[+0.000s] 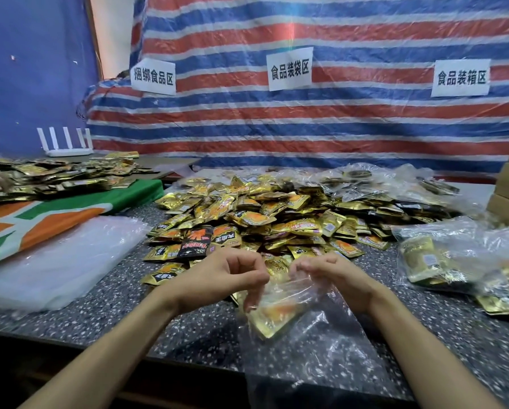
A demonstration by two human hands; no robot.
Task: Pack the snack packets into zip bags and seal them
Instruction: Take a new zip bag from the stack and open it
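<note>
Pinching the bag (294, 302) by its mouth rim with left hand (226, 276) and right hand (333, 276), each grip clenched on film, probably limp, slippery, light.

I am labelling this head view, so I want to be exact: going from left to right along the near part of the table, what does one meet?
Stack of empty clear bags → left hand → zip bag holding gold snack packets → right hand → filled zip bags.
</note>
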